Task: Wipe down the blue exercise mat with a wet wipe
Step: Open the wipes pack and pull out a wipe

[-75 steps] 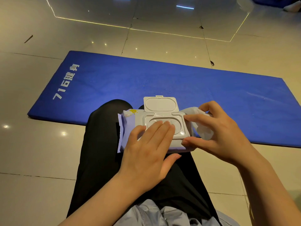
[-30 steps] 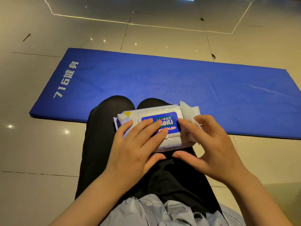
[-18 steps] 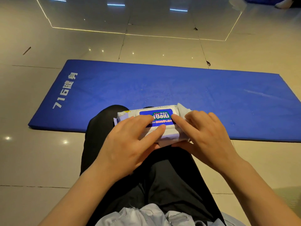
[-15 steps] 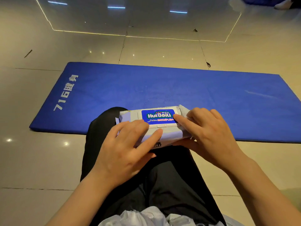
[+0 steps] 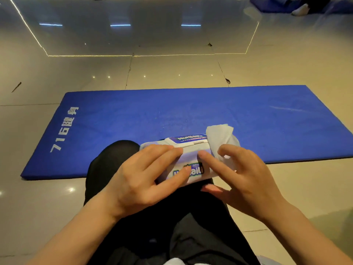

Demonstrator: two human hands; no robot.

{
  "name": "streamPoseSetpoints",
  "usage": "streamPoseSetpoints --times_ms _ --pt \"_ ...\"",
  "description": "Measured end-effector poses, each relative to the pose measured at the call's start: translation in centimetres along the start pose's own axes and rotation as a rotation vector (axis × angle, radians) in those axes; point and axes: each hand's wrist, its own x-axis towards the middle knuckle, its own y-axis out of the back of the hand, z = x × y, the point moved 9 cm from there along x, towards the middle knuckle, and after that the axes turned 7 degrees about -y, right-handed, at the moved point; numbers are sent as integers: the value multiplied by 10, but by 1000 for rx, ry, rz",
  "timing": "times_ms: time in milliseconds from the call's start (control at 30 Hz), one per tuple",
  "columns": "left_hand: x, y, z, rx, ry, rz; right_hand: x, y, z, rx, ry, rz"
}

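The left hand (image 5: 145, 180) grips the wet wipe pack (image 5: 188, 159) on the person's lap, fingers over its top and thumb on its near face. The right hand (image 5: 246, 178) curls around a white wet wipe (image 5: 221, 138) at the pack's right end. The pack has tipped further away since half a second ago, lid shut. The blue exercise mat (image 5: 191, 115) lies on the floor just beyond both hands.

There is one big blue mat (image 5: 191, 119) on the floor. There is one pack of wipes (image 5: 188, 155) on the lap, and one loose white wipe (image 5: 219, 136) at its 3 o'clock end. Two hands show, a left hand (image 5: 141, 178) and a right hand (image 5: 242, 176). One more blue mat (image 5: 271, 3) sits far off at 1 o'clock.
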Motion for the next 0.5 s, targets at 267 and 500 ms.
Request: streamPoseSetpoints --times_ms 267,500 --pt "79 -64 42 -418 -56 63 -83 66 53 -215 -143 141" --pt "124 -162 126 -858 -149 -175 -189 87 101 -209 -457 59"
